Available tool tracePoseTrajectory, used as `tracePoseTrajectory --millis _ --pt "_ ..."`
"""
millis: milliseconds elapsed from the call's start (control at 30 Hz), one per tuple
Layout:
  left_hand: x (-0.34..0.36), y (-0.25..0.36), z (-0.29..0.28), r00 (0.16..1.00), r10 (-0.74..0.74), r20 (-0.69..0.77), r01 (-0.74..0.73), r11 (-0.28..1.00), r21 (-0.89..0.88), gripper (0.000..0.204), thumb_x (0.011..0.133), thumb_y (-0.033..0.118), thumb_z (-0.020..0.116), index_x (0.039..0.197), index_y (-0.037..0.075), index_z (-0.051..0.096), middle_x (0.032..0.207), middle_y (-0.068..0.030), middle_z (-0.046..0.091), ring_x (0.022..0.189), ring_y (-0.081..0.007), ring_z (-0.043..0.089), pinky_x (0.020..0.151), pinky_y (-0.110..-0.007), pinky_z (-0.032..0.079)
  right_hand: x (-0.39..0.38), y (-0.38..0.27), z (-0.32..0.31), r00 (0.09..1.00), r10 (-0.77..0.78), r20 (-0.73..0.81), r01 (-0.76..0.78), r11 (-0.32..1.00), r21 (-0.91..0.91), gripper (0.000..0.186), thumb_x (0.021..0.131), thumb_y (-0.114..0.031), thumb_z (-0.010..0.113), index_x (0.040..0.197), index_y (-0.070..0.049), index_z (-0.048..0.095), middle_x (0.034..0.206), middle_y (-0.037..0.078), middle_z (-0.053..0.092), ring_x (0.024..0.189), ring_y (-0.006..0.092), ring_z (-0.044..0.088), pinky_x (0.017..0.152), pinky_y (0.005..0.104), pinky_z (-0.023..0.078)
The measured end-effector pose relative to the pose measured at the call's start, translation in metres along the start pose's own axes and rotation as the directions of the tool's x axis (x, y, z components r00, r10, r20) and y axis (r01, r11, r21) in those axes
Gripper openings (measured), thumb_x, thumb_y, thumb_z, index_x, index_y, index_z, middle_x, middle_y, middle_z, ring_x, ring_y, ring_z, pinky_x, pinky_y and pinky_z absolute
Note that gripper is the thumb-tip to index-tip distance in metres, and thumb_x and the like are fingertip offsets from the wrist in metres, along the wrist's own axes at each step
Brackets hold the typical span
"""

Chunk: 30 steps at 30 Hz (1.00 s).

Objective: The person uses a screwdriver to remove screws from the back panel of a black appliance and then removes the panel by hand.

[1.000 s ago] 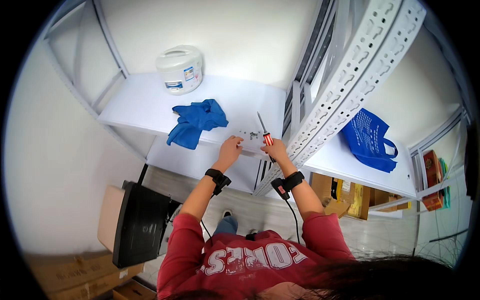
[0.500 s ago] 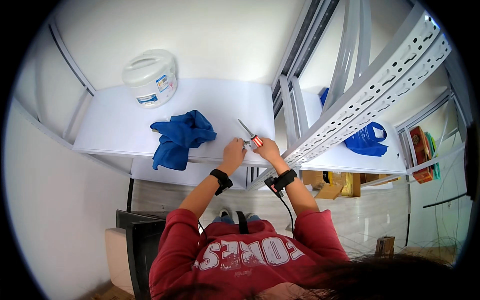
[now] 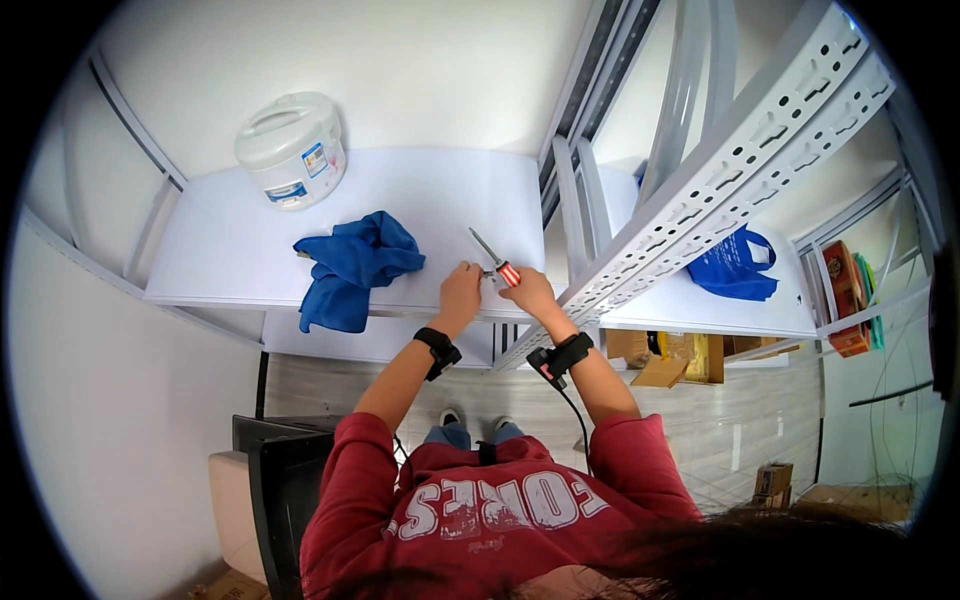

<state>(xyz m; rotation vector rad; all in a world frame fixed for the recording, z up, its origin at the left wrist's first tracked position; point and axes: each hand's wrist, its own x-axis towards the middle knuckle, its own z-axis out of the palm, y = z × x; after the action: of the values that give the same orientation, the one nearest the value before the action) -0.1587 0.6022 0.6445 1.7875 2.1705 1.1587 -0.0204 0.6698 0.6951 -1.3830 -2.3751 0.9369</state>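
On the white shelf, my left hand is closed, its fingertips pinching at a small metal piece too small to name. My right hand sits just to its right, fingers curled around the lower end of a screwdriver with a red-and-white handle. The screwdriver's metal shaft points away and to the left. Part of the handle is hidden by the hand. Left of my hands, a crumpled blue cloth hangs partly over the shelf's front edge.
A white lidded tub stands at the back left of the shelf. A perforated metal upright rises close to my right hand. Beyond it, a blue bag lies on another shelf, with open cardboard boxes below. A black-and-beige chair is behind left.
The whole view has shifted slightly. My left fingertips and the small metal piece have moved a little farther from me. The screwdriver and cloth look unmoved on the shelf.
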Motion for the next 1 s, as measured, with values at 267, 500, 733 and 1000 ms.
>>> tracePoseTrajectory --millis 267,500,733,1000 --pt "0.000 0.003 -0.005 0.998 0.022 0.055 -0.023 1.000 0.021 0.011 0.072 0.001 0.053 0.081 0.004 0.049 0.079 -0.0134 0.050 0.072 -0.0332 0.053 0.062 -0.041 0.044 -0.003 0.008 0.001 1.000 0.008 0.015 -0.008 1.000 0.018 0.034 0.060 -0.025 0.069 0.084 -0.002 0.059 0.072 0.016 0.060 0.070 0.0316 0.058 0.065 0.0353 0.045" --pt "0.000 0.006 -0.008 0.998 0.054 0.031 -0.052 0.997 -0.060 0.011 0.073 0.001 0.053 0.083 0.005 0.048 0.079 -0.0137 0.051 0.072 -0.0340 0.053 0.061 -0.041 0.044 -0.008 0.003 -0.003 1.000 -0.009 -0.011 0.009 0.999 0.033 0.032 0.062 -0.025 0.069 0.082 -0.002 0.059 0.070 0.017 0.060 0.070 0.0320 0.059 0.065 0.0363 0.045" --pt "-0.022 0.044 -0.023 0.997 0.064 -0.049 -0.069 0.992 -0.108 0.010 0.074 0.001 0.053 0.081 0.004 0.049 0.079 -0.0123 0.052 0.073 -0.0345 0.053 0.060 -0.042 0.043 -0.018 -0.014 0.000 0.991 -0.125 -0.057 0.129 0.989 0.067 0.024 0.066 -0.024 0.064 0.073 -0.002 0.061 0.070 0.020 0.060 0.070 0.0370 0.058 0.063 0.0409 0.046" --pt "-0.121 0.069 -0.039 0.948 -0.130 -0.292 0.077 0.980 -0.184 0.014 0.070 -0.004 0.056 0.082 0.002 0.052 0.075 -0.0142 0.054 0.065 -0.0305 0.055 0.058 -0.035 0.044 -0.079 -0.026 0.027 0.926 -0.355 0.124 0.346 0.934 0.088 0.029 0.065 -0.029 0.063 0.068 -0.001 0.060 0.066 0.021 0.058 0.066 0.0380 0.056 0.059 0.0419 0.046"
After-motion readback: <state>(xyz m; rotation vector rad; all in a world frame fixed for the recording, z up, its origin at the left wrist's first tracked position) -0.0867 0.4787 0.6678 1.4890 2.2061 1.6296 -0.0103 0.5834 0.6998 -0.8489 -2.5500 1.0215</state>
